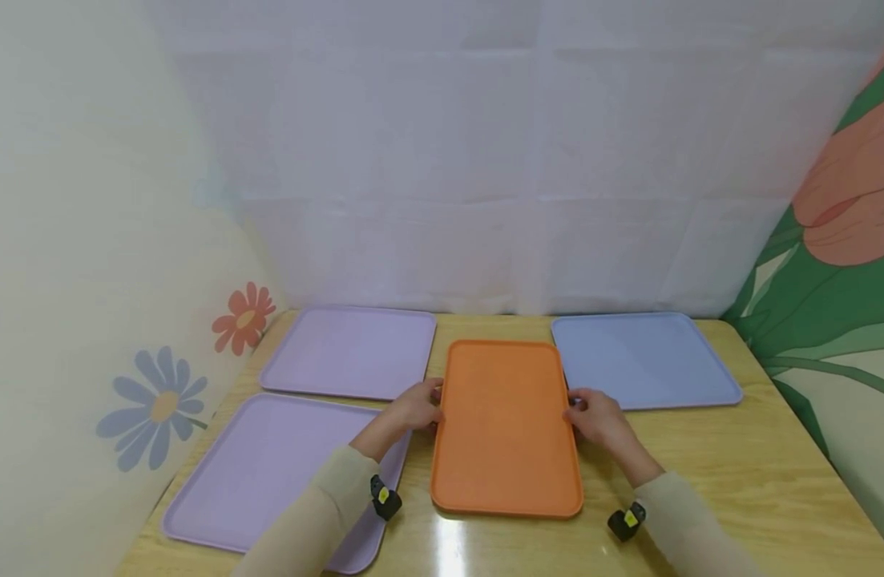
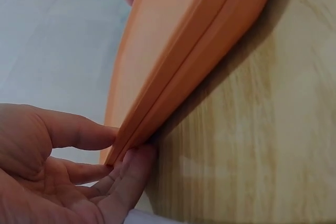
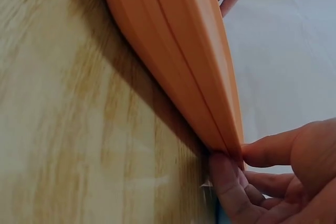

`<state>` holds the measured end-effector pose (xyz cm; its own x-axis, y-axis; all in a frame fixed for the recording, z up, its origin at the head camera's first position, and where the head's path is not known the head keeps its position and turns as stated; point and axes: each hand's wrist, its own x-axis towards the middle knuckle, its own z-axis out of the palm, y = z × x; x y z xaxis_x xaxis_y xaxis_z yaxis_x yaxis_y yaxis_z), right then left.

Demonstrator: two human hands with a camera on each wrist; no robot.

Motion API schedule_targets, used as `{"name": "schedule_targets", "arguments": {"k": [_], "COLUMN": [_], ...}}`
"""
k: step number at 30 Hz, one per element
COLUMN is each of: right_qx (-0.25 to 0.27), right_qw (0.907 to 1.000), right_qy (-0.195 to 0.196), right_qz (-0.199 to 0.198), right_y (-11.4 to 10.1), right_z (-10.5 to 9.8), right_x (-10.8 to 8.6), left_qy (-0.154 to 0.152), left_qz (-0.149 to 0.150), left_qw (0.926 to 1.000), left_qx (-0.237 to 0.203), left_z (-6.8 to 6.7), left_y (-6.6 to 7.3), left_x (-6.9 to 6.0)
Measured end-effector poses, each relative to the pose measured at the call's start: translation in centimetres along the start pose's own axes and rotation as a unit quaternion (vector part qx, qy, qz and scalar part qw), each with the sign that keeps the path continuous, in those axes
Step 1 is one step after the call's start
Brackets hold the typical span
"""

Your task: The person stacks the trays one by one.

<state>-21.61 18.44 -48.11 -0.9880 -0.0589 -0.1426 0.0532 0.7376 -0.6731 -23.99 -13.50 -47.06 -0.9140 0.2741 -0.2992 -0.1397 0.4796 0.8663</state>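
An orange rectangular tray (image 1: 510, 429) lies in the middle of the wooden table, its short side toward me. A dark line runs along its side in both wrist views; whether this is one tray or two stacked, I cannot tell. My left hand (image 1: 418, 406) grips its left long edge, with the thumb at the rim and fingers at the side and below. The right hand (image 1: 593, 413) holds the opposite edge in the same way. In the left wrist view, the left hand (image 2: 68, 166) pinches the orange edge; the right hand (image 3: 283, 174) does likewise in the right wrist view.
Two light purple trays, a far one (image 1: 355, 353) and a near one (image 1: 268, 465), lie on the left of the table (image 1: 759, 473). A blue tray (image 1: 647, 361) lies at the back right. Behind the table hangs a white cloth (image 1: 485, 160); painted walls flank it.
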Motion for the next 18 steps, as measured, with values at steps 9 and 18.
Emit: {"name": "schedule_targets", "arguments": {"k": [9,18], "right_qx": [0.047,0.12], "right_qw": [0.9986,0.9909], "right_qy": [-0.022,-0.056], "right_qz": [0.007,-0.02], "right_y": [0.2,1.3], "right_z": [-0.5,-3.6], "right_x": [-0.3,-0.7], "left_qy": [-0.001,-0.001], "left_qz": [-0.019,-0.029], "left_qw": [0.9998,0.9992], "left_qx": [-0.004,-0.027], "left_z": [0.0,-0.1], "left_y": [-0.2,-0.2], "left_x": [0.1,0.1]}}
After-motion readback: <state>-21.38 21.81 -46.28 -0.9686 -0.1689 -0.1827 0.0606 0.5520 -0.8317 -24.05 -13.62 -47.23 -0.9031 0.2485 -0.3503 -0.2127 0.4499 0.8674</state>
